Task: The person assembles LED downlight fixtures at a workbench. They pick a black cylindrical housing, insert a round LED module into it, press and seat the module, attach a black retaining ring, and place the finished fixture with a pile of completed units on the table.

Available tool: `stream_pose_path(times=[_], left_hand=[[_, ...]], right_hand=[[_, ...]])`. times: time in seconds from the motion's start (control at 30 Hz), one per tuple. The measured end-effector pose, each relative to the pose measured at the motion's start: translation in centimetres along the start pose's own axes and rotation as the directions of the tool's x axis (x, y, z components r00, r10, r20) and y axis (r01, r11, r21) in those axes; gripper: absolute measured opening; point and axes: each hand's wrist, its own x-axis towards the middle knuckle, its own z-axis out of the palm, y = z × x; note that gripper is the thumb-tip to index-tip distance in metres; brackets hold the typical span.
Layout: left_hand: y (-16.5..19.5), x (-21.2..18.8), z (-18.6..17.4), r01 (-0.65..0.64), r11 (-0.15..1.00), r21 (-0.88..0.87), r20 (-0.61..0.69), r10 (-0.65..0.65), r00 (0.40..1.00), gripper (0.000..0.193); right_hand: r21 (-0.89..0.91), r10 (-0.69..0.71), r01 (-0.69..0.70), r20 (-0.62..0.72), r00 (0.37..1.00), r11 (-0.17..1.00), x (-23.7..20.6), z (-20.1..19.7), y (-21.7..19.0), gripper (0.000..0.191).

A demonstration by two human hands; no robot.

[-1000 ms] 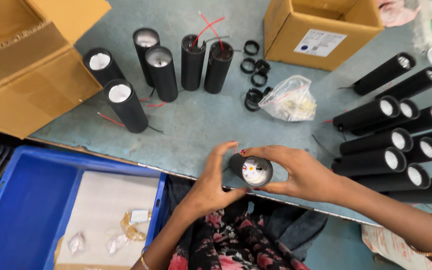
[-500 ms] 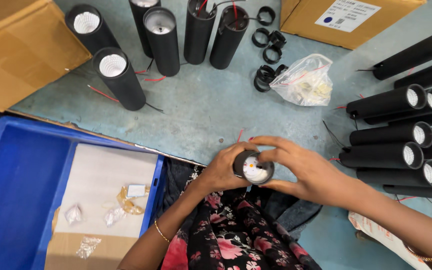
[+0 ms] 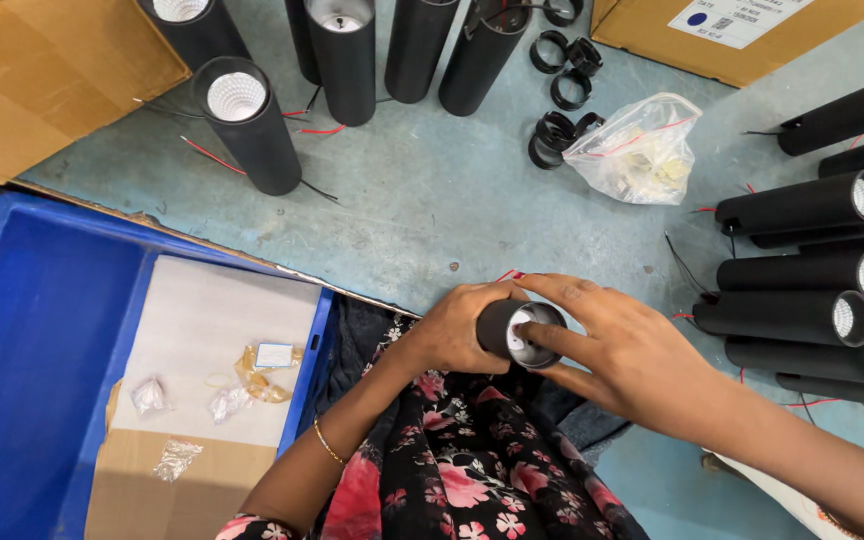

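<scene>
My left hand [image 3: 454, 330] grips a black cylinder lamp housing [image 3: 514, 334] at the near table edge, its open end with a white reflector turned toward me. My right hand [image 3: 620, 350] rests over that open end, fingers pressing on the rim and inside the reflector. A short red wire end shows just behind the housing. The rest of the tube is hidden by both hands.
Upright black housings [image 3: 250, 125] stand at the back left, several more lie stacked at the right [image 3: 802, 205]. Black rings [image 3: 562, 80] and a clear plastic bag [image 3: 637, 150] lie mid-table. Cardboard boxes [image 3: 52, 75] flank the table; a blue crate [image 3: 42, 330] with small packets sits lower left.
The view has shifted closer and downward. My hands keep the same housing, and my right fingers have moved further over its open end.
</scene>
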Motion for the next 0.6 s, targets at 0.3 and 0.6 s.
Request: stream_pose_path(times=[0.3, 0.6], left_hand=[[-0.2, 0.0, -0.2, 0.075, 0.997, 0.014, 0.048, -0.076, 0.996, 0.054], [-0.9, -0.1, -0.2, -0.031, 0.999, 0.03, 0.032, 0.03, 0.999, 0.058]], right_hand=[[-0.043, -0.015, 0.015, -0.001, 1.0, 0.999, 0.3, 0.1, -0.7, 0.04], [-0.249, -0.175, 0.206, 0.142, 0.974, 0.946, 1.2, -0.8, -0.4, 0.035]])
